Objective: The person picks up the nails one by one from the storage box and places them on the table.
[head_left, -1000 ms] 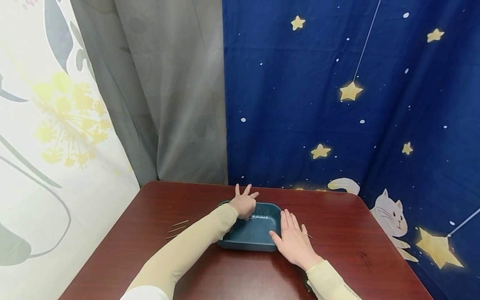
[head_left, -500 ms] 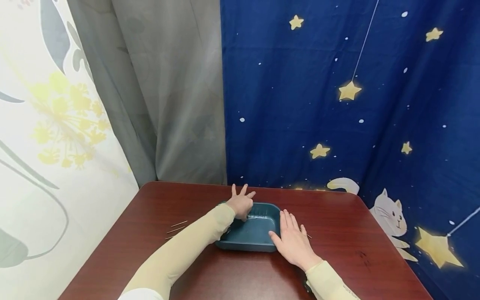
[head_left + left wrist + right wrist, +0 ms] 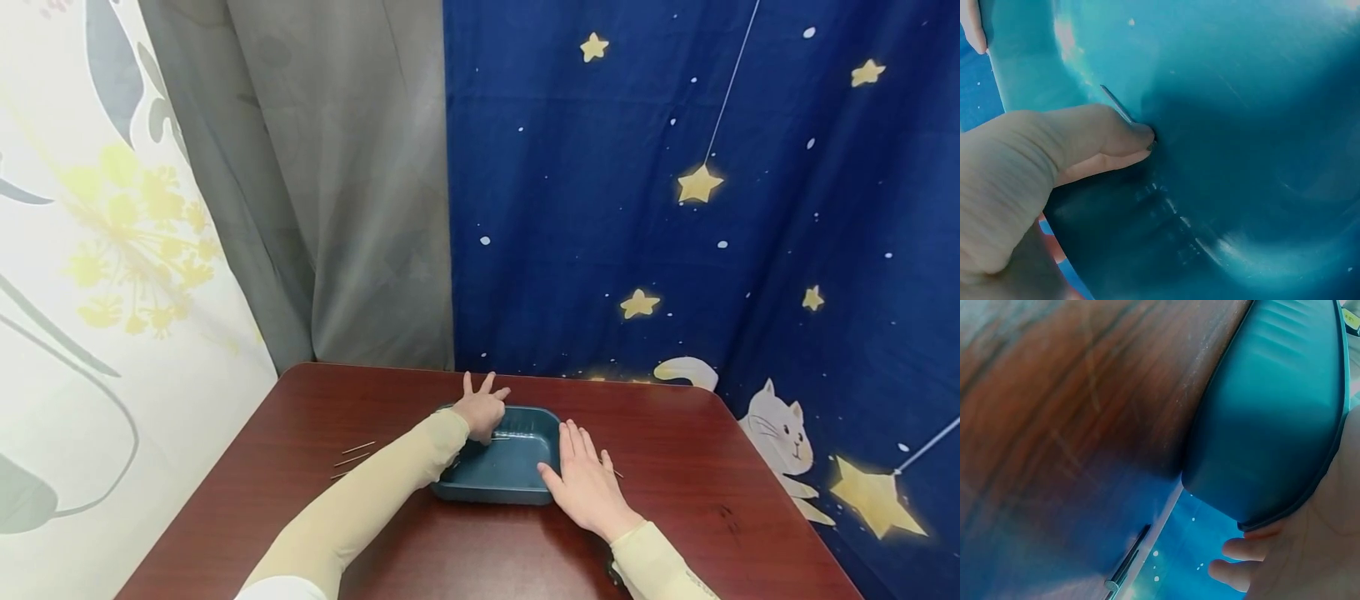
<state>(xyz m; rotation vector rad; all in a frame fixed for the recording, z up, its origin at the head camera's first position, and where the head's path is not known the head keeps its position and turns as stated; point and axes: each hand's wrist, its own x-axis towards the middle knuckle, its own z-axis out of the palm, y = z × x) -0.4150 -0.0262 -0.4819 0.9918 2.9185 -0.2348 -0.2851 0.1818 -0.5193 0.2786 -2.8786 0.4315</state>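
A dark teal tray (image 3: 504,475) stands on the table. My left hand (image 3: 481,414) reaches into its far left part. Thumb and forefinger pinch a thin metal nail (image 3: 1116,103), low over the tray floor in the left wrist view; its other end is hidden by the fingers. The remaining fingers of that hand spread out past the far rim. Against the tray's right side lies my right hand (image 3: 590,485), its fingers straight. In the right wrist view the palm touches the rim of the tray (image 3: 1266,419).
Several nails (image 3: 354,458) lie on the reddish-brown table (image 3: 390,542) left of the tray. Another nail (image 3: 1127,559) lies to the right, partly hidden by the right hand in the head view. Curtains (image 3: 592,208) hang behind the table.
My left hand has shifted very slightly to the left, with the nail still pinched. My right hand and the tray have hardly moved.
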